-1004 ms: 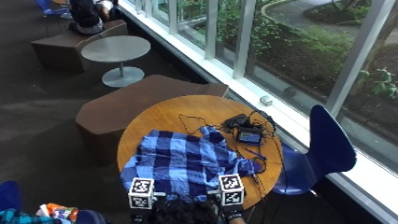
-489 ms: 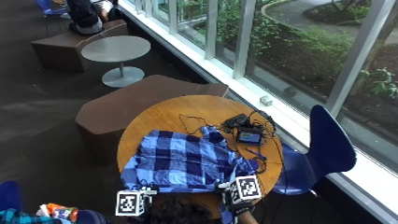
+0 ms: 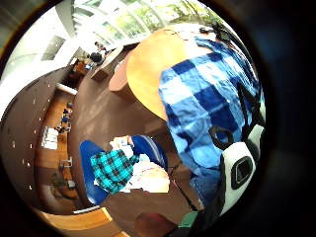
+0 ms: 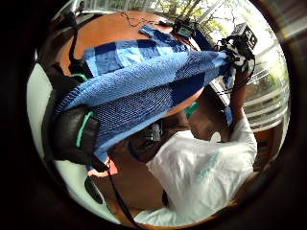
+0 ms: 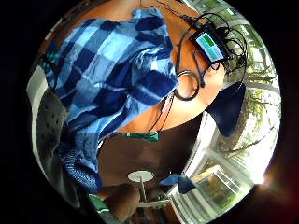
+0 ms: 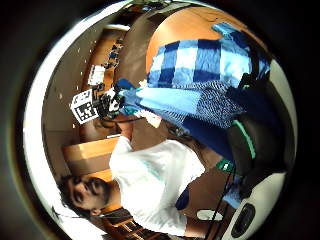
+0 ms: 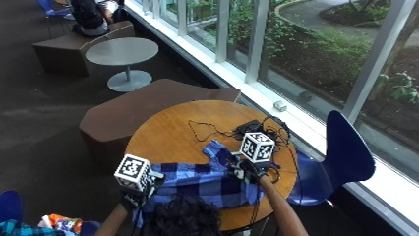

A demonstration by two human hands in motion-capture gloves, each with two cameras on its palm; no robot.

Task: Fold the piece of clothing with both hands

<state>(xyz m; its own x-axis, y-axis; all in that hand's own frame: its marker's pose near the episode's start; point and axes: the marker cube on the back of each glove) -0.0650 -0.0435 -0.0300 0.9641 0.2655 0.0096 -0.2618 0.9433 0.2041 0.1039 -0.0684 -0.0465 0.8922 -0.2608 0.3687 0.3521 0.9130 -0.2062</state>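
A blue plaid shirt [image 7: 209, 179] lies on the round wooden table [image 7: 177, 128], its near edge lifted off the top. My left hand [image 7: 134, 196] grips that edge at its left corner and my right hand [image 7: 250, 172] grips it at the right. The cloth [image 4: 144, 86] hangs stretched between the two hands in the left thumb side palm view. In the right thumb side palm view the same raised edge [image 6: 190, 100] runs across to the other hand [image 6: 107, 102]. One sleeve [image 7: 216, 147] points toward the table's middle. The far part of the shirt [image 5: 112, 70] still rests flat.
A small screen device [image 7: 252, 129] with tangled black cables [image 7: 203, 129] sits at the table's far right, close to the sleeve. A blue chair [image 7: 347, 152] stands to the right, a brown bench [image 7: 150, 105] behind. More plaid cloth [image 7: 19, 228] lies at lower left.
Both hands have risen from the table's near edge and moved forward, lifting the shirt's near edge with them. The shirt now covers less of the table.
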